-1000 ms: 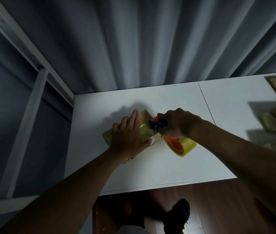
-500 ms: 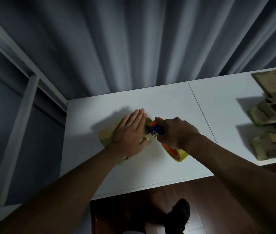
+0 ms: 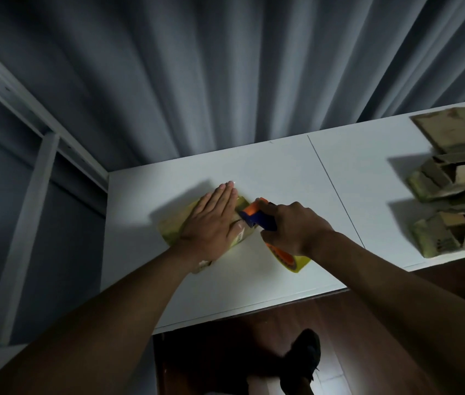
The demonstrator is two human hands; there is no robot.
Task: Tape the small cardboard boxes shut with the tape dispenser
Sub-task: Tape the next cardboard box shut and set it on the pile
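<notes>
Left hand (image 3: 211, 223) flat, fingers straight, pressing small brown cardboard box (image 3: 174, 232) on white table (image 3: 254, 172). Right hand (image 3: 294, 226) fist tight round blue-orange tape dispenser (image 3: 254, 213), touching box edge. Press firm, pull straight, slow.

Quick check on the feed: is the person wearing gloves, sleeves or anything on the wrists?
No. The left hand and right hand are both bare, without gloves, and both forearms are uncovered right to the frame edge. No watch, band or ring is visible in this dim light.

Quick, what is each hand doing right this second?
Left hand: open, pressed flat on the small cardboard box.
Right hand: closed around the tape dispenser, its head at the box.
</notes>
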